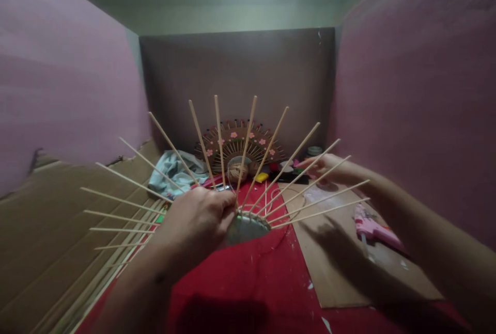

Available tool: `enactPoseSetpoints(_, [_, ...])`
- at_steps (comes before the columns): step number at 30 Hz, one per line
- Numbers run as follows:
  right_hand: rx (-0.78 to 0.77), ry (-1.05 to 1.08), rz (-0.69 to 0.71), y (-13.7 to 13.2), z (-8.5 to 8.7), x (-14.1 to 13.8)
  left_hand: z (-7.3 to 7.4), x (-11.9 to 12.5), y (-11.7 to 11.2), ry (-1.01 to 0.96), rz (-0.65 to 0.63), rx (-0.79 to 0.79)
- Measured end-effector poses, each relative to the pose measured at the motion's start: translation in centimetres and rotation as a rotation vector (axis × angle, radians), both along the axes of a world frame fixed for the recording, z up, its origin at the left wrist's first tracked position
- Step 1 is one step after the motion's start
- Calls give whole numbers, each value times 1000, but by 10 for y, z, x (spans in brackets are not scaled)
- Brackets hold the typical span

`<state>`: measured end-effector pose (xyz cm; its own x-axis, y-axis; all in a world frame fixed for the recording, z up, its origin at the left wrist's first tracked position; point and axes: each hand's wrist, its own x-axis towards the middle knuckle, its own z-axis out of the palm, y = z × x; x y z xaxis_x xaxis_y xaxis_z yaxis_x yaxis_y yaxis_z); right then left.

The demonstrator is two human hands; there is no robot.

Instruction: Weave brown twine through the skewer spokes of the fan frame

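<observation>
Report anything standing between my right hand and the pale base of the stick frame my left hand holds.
Yes: several thin sticks on the right side of the frame fan out between the right hand and the pale base. Exact depth is unclear from one view.

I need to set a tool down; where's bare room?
Mostly bare: red surface between left forearm and cardboard sheet; the sheet's near-left corner, left of the pink glue gun. Crowded: the back, with twine ball, yellow block, decorated fan.
</observation>
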<state>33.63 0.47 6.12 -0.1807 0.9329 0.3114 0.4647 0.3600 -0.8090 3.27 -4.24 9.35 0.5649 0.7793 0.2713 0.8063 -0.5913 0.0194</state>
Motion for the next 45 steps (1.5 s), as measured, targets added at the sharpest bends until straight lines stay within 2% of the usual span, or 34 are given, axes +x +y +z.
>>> enactPoseSetpoints(2, [-25,56,54,-12,-10,-24,-1,2,2,22,-8,0])
enactPoseSetpoints(3, [-41,139,172,-17,-13,-34,-1,1,3,27,-2,6])
enactPoseSetpoints(6, [-219,298,559,-26,-22,-52,-1,-6,8,38,-7,2])
enactPoseSetpoints(8, [-245,390,663,-26,-29,-55,0,-13,11,41,-64,-38])
enactPoseSetpoints(11, [-218,473,613,-25,-39,-64,1,-17,13,17,-172,-112])
enactPoseSetpoints(13, [-301,473,612,-27,-43,-76,1,-14,13,8,-201,-142])
enactPoseSetpoints(15, [-461,391,659,-31,-44,-88,-1,-10,14,19,-195,-145])
enactPoseSetpoints(17, [-543,255,585,-34,-42,-90,-5,-6,15,33,-184,-141])
enactPoseSetpoints(18, [-536,214,518,-35,-39,-87,-7,-5,15,41,-180,-143])
enactPoseSetpoints(20, [-366,196,364,-32,-34,-73,-11,-3,18,59,-169,-152])
enactPoseSetpoints(23, [-183,329,232,-22,-29,-47,-18,0,20,82,-155,-160])
enactPoseSetpoints(25, [-125,454,227,-18,-28,-34,-22,4,22,92,-165,-166])
enactPoseSetpoints(30, [-12,689,334,-25,-21,-20,-29,13,23,133,-175,-180])
enactPoseSetpoints(37, [171,686,138,-34,-13,-12,-37,10,33,142,-160,-161])
enactPoseSetpoints(39, [144,697,80,-29,-17,-8,-38,7,36,137,-161,-163])
enactPoseSetpoints(43, [-49,662,45,-17,-27,0,-35,4,37,116,-178,-194])
enactPoseSetpoints(45, [-136,564,42,-13,-32,-2,-31,2,34,101,-188,-198])
